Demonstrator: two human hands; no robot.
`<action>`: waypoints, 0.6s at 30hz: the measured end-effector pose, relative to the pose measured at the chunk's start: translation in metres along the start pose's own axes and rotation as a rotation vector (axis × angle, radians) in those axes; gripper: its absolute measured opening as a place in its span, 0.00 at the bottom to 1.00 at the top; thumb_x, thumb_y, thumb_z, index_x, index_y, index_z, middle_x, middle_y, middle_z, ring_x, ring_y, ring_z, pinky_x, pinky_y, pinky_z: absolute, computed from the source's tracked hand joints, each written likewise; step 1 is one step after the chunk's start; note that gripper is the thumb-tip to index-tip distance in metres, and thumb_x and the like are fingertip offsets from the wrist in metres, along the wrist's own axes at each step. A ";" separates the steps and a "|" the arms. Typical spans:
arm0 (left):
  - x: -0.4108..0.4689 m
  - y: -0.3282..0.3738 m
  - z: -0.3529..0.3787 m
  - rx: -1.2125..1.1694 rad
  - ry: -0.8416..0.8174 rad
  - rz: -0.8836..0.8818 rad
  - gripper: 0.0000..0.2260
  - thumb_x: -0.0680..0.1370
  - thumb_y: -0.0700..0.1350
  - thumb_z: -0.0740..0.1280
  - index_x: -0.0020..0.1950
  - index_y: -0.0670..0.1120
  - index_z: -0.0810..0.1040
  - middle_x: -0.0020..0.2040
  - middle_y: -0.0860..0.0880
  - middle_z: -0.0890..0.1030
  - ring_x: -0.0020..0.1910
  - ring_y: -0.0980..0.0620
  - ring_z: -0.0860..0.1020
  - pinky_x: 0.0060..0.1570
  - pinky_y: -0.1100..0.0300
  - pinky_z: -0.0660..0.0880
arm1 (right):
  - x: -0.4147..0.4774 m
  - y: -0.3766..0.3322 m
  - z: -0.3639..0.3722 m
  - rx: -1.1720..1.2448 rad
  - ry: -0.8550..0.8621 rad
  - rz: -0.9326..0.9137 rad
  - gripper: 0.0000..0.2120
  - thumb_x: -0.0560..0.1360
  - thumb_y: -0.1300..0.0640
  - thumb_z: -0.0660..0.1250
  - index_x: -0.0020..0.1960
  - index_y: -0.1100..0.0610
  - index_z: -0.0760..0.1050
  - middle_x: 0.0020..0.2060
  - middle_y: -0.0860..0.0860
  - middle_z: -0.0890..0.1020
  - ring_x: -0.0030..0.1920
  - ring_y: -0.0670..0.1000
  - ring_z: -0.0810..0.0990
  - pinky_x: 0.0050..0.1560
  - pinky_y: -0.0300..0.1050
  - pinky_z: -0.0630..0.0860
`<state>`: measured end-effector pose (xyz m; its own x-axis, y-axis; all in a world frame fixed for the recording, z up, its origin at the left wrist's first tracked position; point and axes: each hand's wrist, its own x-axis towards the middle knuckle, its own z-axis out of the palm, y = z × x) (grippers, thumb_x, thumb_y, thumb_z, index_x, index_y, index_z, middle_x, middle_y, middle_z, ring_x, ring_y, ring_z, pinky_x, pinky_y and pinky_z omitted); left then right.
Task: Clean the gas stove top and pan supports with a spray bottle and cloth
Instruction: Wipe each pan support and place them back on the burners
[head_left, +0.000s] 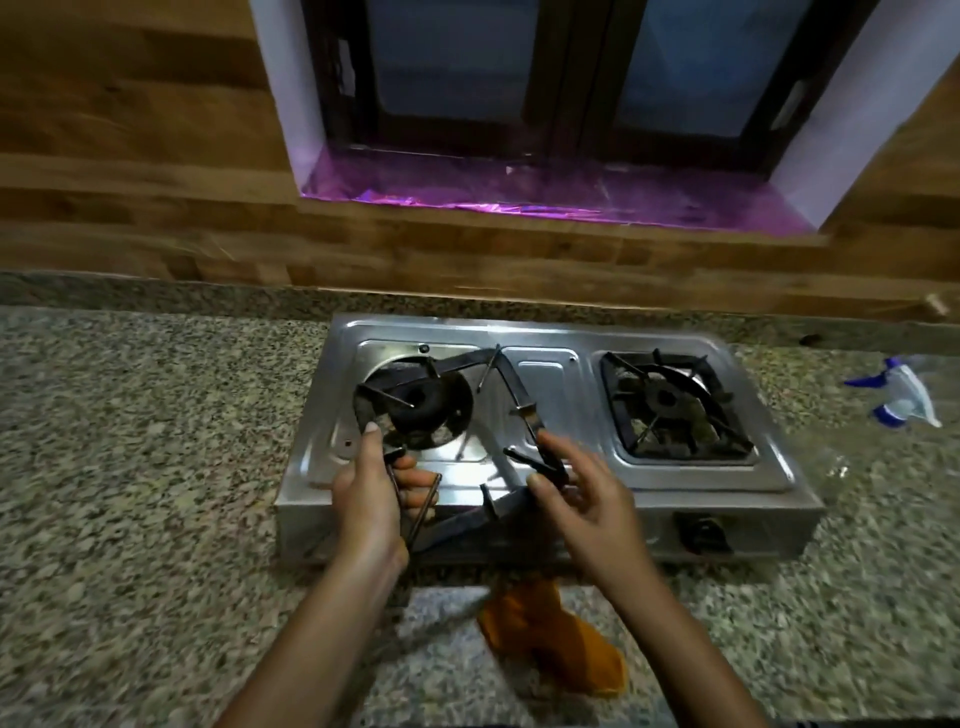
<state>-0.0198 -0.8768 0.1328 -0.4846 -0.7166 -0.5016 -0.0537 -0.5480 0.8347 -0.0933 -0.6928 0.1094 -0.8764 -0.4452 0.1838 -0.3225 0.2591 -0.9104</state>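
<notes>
Holding a black pan support (452, 415) with both hands, tilted and lifted off the left burner (415, 410) of a two-burner steel gas stove (550, 364) sitting on a speckled granite table (130, 415). Gripping the support's near-left corner with the left hand (366, 499), thumb lying along the frame toward the burner and the fingers (415, 480) curled under the bar, clenched around it. Pinching the support's right-hand bar with the right hand (582, 499), thumb and forefinger closed on the metal while the other fingers (576, 491) are spreading loosely; motion blur making the exact contact there hard to read. Slanting across the stove top, with the far edge of the support reaching over the middle panel between the two burners and the near edge hanging above the front lip. Resting in place over the right burner, a second pan support (675, 405), square and flat, well apart from the raised one. Showing on the stove's front face near the right, a black control knob (704, 532). Lying crumpled on the table just in front of the stove, between the two forearms, an orange cloth (561, 644). Lying on its side on the table to the right of the stove, well apart from both hands, a clear spray bottle (904, 395) with a blue and white trigger head. Running behind the table, a wood-patterned wall (130, 182) with a dark-framed window (561, 83) above a purple-lit sill (545, 192).
</notes>
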 end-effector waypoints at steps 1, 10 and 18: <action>-0.001 -0.004 0.007 -0.006 0.008 0.016 0.21 0.81 0.58 0.58 0.38 0.43 0.73 0.23 0.48 0.75 0.18 0.53 0.69 0.20 0.65 0.65 | 0.011 0.004 -0.002 -0.056 0.008 -0.017 0.12 0.75 0.59 0.71 0.57 0.47 0.81 0.54 0.42 0.79 0.54 0.39 0.79 0.50 0.34 0.76; 0.020 0.015 0.011 0.102 -0.046 0.157 0.17 0.84 0.54 0.54 0.55 0.43 0.75 0.39 0.43 0.82 0.23 0.51 0.77 0.24 0.60 0.76 | 0.074 0.024 0.007 0.075 -0.054 0.037 0.10 0.73 0.62 0.73 0.45 0.46 0.83 0.38 0.35 0.83 0.44 0.34 0.81 0.44 0.25 0.72; 0.069 0.053 -0.027 0.518 0.006 0.502 0.18 0.80 0.43 0.67 0.68 0.54 0.72 0.56 0.51 0.78 0.54 0.51 0.80 0.50 0.55 0.79 | 0.132 0.033 -0.001 0.201 -0.223 0.034 0.13 0.71 0.65 0.74 0.41 0.45 0.83 0.37 0.41 0.86 0.43 0.43 0.85 0.49 0.39 0.80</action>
<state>-0.0327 -0.9673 0.1362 -0.5546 -0.8316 -0.0288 -0.2333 0.1222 0.9647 -0.2195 -0.7421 0.1043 -0.7779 -0.6224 0.0867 -0.1979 0.1117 -0.9738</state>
